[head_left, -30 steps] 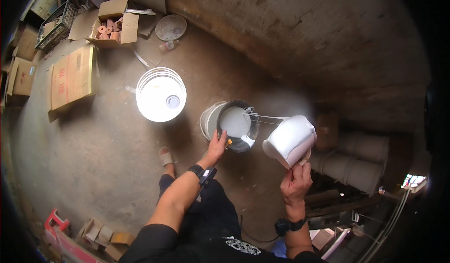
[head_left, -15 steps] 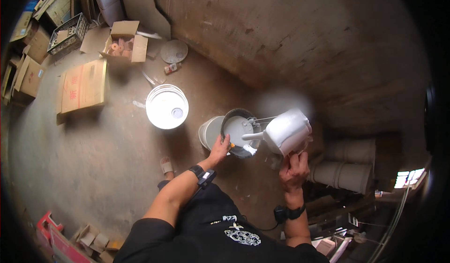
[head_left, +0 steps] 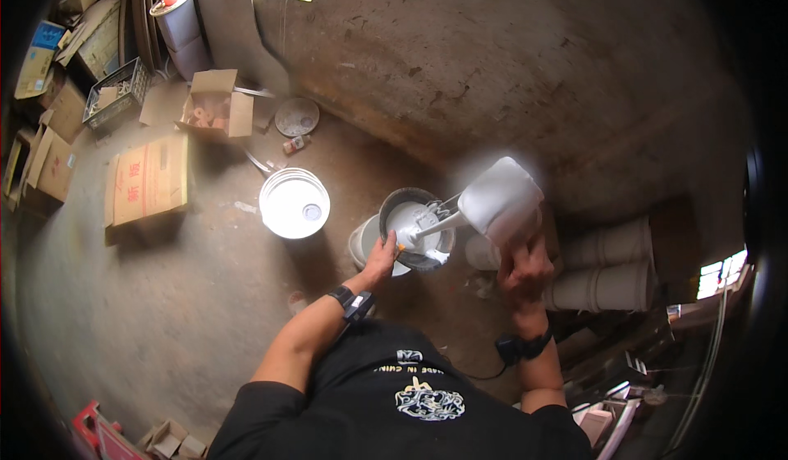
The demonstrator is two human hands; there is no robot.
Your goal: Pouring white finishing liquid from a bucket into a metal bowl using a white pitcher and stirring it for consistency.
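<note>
My right hand [head_left: 524,268] grips a white plastic jug [head_left: 501,199], tilted over so that white liquid [head_left: 427,228] streams out of it to the left. The stream falls into a dark round sieve [head_left: 419,228] that my left hand [head_left: 382,256] holds by its near rim. The sieve sits over a white bucket [head_left: 361,245], mostly hidden beneath it. Both wrists wear dark bands.
A second white bucket [head_left: 295,204] with white liquid stands on the concrete floor to the left. Cardboard boxes [head_left: 148,179] and a crate [head_left: 117,92] lie at the far left. Pale pipes [head_left: 607,271] are stacked on the right against a rough wall [head_left: 509,66].
The jug has tipped further and swung closer to the sieve, with liquid now pouring. My left hand has stayed on the sieve's rim. My head has shifted, moving the scene lower in view.
</note>
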